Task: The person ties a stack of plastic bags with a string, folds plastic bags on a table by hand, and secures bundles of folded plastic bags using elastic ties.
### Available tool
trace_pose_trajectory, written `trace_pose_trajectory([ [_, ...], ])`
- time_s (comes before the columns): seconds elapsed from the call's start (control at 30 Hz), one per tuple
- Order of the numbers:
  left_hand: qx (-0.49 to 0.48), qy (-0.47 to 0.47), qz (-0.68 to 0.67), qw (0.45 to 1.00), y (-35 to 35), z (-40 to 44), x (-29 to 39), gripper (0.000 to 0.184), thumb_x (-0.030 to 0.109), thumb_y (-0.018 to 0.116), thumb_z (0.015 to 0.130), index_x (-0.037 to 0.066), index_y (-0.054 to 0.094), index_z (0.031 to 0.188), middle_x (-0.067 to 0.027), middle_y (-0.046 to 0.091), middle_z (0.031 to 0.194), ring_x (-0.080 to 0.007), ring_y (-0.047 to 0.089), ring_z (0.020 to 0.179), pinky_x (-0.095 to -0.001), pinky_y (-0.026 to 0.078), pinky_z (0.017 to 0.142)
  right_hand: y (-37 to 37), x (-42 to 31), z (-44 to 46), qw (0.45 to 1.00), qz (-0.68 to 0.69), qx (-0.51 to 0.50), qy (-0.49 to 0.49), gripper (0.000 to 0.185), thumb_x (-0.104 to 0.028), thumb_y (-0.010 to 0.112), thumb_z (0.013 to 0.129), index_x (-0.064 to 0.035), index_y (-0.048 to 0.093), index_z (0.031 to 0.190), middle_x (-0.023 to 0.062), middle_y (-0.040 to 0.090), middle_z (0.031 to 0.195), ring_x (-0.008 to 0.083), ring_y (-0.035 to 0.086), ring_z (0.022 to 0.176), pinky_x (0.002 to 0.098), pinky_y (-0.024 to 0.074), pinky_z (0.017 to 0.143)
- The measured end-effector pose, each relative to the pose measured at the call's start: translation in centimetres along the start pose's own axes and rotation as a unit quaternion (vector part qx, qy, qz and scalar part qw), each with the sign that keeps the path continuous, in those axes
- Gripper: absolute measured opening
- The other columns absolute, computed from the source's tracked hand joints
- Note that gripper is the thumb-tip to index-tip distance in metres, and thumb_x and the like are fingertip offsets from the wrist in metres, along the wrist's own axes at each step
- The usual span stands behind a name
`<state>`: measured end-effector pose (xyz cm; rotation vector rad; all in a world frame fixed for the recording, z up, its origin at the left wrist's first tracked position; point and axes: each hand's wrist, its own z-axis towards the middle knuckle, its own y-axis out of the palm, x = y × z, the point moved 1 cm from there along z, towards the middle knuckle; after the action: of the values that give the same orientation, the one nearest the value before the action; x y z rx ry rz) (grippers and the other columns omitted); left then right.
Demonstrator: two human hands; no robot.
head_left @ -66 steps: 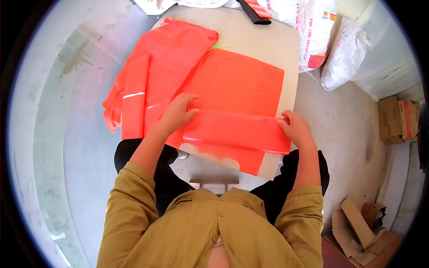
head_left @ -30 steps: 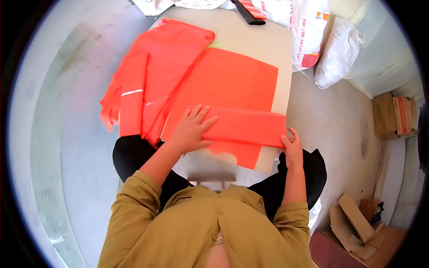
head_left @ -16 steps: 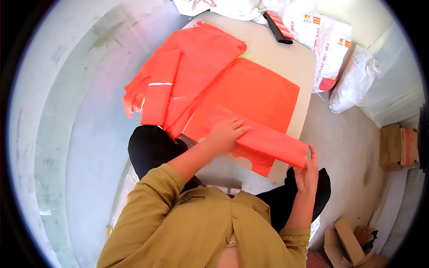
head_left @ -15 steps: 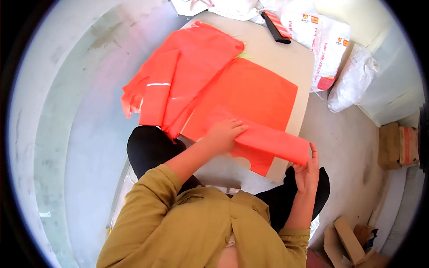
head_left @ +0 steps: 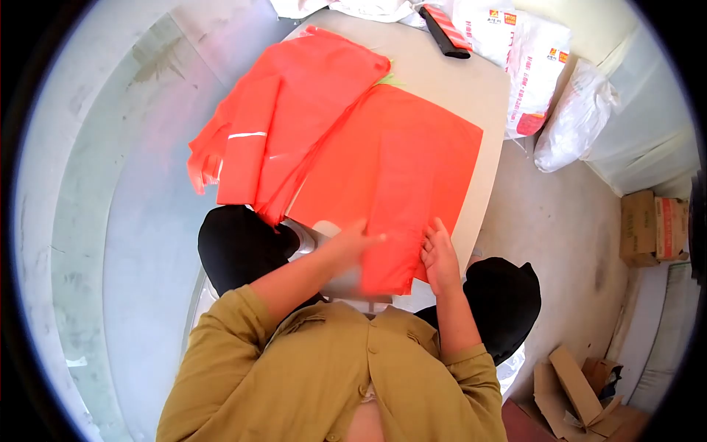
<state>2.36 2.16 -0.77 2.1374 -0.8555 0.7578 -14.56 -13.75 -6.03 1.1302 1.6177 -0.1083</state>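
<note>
A red plastic bag folded into a long strip lies lengthwise in front of me, its near end hanging over the board's edge. It rests on a flat stack of red plastic bags. My left hand, blurred by motion, is at the strip's left edge, and its grip is unclear. My right hand is beside the strip's right edge, fingers stretched out and slightly bent. A loose heap of red bags lies on the left, with a folded piece on it.
The bags lie on a beige board between my knees. At its far edge is a black-and-red striped object. White printed sacks and a white plastic bag stand beyond. Cardboard boxes and opened cardboard are on the right.
The folded strip has turned from lying crosswise to pointing toward me. My right hand has moved left from its far end, and my left hand has shifted slightly left and nearer to me.
</note>
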Motion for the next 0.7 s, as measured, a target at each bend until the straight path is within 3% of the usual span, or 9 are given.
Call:
trace_pose_trajectory([
  [0.07, 0.041, -0.034, 0.085, 0.995, -1.4, -1.2, -2.0, 0.055, 0.016, 0.067, 0.098, 0.008, 0.041, 0.146, -0.0095, 0.064, 0.124, -0.0214, 0.064, 0.113, -0.0391, 0.055, 0.095, 0.9, 0.4, -0.8, 0.997, -0.059, -0.002, -0.05, 0.068, -0.027, 0.055, 0.106, -0.0017, 0.022, 0.16, 0.0144, 0.052, 0.146, 0.0208, 0.056, 0.125, 0.0357, 0.0452, 0.105],
  [0.17, 0.069, -0.017, 0.083, 0.994, -2.4, -3.6, -5.0, 0.057, 0.014, 0.066, 0.098, 0.01, 0.039, 0.148, -0.0116, 0.065, 0.12, -0.0226, 0.065, 0.11, -0.0393, 0.054, 0.094, 1.8, -0.8, -1.5, 0.991, -0.128, 0.02, -0.04, 0.062, -0.014, 0.055, 0.105, 0.0035, 0.026, 0.157, 0.016, 0.051, 0.147, 0.0206, 0.055, 0.126, 0.0346, 0.0469, 0.104],
  [0.27, 0.042, 0.011, 0.062, 0.997, -2.3, -4.6, -6.0, 0.066, 0.011, 0.064, 0.099, 0.012, 0.029, 0.155, -0.0145, 0.065, 0.123, -0.0226, 0.064, 0.111, -0.0394, 0.053, 0.095, 2.4, -0.9, -1.7, 0.972, -0.219, 0.042, -0.073, 0.059, -0.007, 0.057, 0.102, 0.0036, 0.033, 0.154, 0.0141, 0.055, 0.14, 0.0174, 0.057, 0.12, 0.0314, 0.0489, 0.1],
  [0.33, 0.029, 0.005, 0.049, 0.998, -1.9, -4.6, -6.5, 0.072, 0.008, 0.062, 0.099, 0.013, 0.02, 0.158, -0.016, 0.063, 0.129, -0.0221, 0.062, 0.113, -0.0394, 0.052, 0.096, 2.0, -0.3, -1.7, 0.961, -0.254, 0.025, -0.102, 0.057, -0.005, 0.058, 0.101, 0.0032, 0.036, 0.153, 0.0116, 0.058, 0.133, 0.0159, 0.059, 0.113, 0.03, 0.0501, 0.096],
  [0.43, 0.031, 0.024, 0.052, 0.998, -1.2, -4.1, -7.1, 0.07, 0.007, 0.058, 0.101, 0.014, 0.018, 0.157, -0.0162, 0.061, 0.131, -0.0222, 0.061, 0.115, -0.0401, 0.052, 0.097, 1.4, -0.1, -1.4, 0.936, -0.324, 0.028, -0.133, 0.055, -0.002, 0.059, 0.099, 0.002, 0.04, 0.151, 0.0085, 0.061, 0.119, 0.0137, 0.061, 0.102, 0.0282, 0.0509, 0.089],
  [0.53, 0.013, 0.052, 0.075, 0.996, -1.7, -3.1, -8.9, 0.065, 0.009, 0.054, 0.103, 0.014, 0.019, 0.157, -0.0157, 0.061, 0.131, -0.0219, 0.061, 0.115, -0.0406, 0.053, 0.096, 1.4, -0.2, -2.0, 0.929, -0.342, 0.027, -0.138, 0.055, -0.002, 0.06, 0.099, 0.0014, 0.041, 0.15, 0.0071, 0.064, 0.108, 0.0124, 0.061, 0.093, 0.0272, 0.051, 0.085],
  [0.7, 0.004, 0.016, -0.021, 1.0, -0.8, -5.0, -7.3, 0.058, 0.016, 0.052, 0.105, 0.013, 0.022, 0.155, -0.0127, 0.057, 0.135, -0.0201, 0.062, 0.113, -0.0382, 0.054, 0.094, 2.4, -0.6, -2.0, 0.903, -0.403, 0.019, -0.145, 0.055, -0.002, 0.059, 0.098, 0.0015, 0.042, 0.15, 0.0056, 0.066, 0.095, 0.0103, 0.061, 0.087, 0.026, 0.0505, 0.083],
])
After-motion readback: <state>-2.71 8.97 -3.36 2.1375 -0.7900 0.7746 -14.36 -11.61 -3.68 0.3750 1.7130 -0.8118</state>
